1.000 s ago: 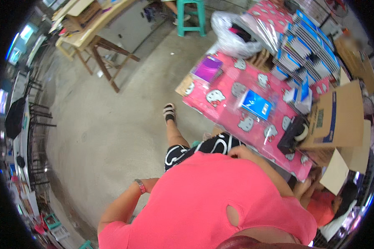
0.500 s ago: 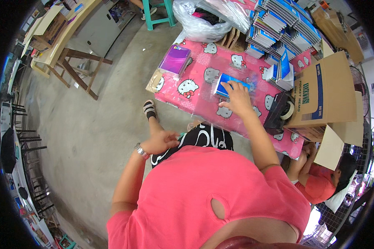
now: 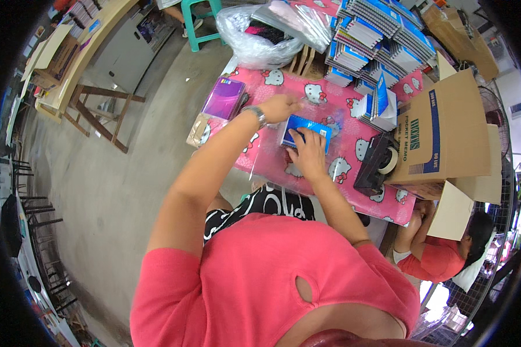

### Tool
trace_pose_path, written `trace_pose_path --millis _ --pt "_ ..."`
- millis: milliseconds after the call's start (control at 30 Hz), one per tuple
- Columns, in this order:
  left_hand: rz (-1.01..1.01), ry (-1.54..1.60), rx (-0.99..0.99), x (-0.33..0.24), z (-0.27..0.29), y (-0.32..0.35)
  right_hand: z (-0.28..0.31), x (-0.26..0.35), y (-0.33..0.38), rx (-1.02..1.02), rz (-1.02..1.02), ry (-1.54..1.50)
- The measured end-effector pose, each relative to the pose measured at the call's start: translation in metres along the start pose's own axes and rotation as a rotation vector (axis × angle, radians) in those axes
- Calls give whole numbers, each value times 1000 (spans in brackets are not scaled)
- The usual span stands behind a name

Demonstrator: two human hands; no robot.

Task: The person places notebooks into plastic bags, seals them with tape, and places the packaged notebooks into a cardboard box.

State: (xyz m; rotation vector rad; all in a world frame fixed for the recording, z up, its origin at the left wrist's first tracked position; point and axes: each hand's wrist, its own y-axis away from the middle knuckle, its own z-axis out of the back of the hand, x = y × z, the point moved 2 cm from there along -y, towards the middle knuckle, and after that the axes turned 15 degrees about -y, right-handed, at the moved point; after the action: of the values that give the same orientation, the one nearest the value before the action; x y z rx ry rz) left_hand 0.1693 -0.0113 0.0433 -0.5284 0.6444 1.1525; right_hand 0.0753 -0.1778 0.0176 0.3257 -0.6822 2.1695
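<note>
A blue spiral notebook lies on a clear plastic sheet spread over the pink cartoon-print tabletop. My right hand rests on the notebook's near part, fingers apart and touching its cover. Beyond the notebook's far left corner, my left hand reaches across with its fingers closed at the sheet's far edge; they are slightly blurred. A watch is on that wrist. Left of my left forearm sits a purple notebook pack in clear wrapping.
Stacks of blue spiral notebooks rise at the far right. A black tape dispenser stands beside an open cardboard box. A filled plastic bag lies at the far edge. Another person sits to the right, below the box.
My left hand has swung from beside my lap up over the table to the plastic sheet's far edge. My right hand stays on the blue notebook, and the view has shifted slightly.
</note>
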Motion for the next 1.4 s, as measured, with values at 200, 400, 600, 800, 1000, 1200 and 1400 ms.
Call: trace_pose_path --millis 200,400,600,800,1000,1200,1400 --pt "-50 -504 504 -32 -19 -68 14 -17 17 -280 -157 -118" --pt "14 195 754 -67 -33 -100 28 -42 75 -681 -421 -420" --pt "89 748 583 -51 -108 -73 7 -27 84 -660 -611 -779" --pt "103 666 232 -103 -73 3 12 -24 63 -705 -685 -660" --pt "-16 435 -339 -82 -60 144 28 40 51 -488 -465 -910" --pt "33 294 -430 -48 -82 198 -22 34 75 -185 -440 -1031" --pt "65 306 -486 -47 -64 192 19 45 81 -457 -114 -506"
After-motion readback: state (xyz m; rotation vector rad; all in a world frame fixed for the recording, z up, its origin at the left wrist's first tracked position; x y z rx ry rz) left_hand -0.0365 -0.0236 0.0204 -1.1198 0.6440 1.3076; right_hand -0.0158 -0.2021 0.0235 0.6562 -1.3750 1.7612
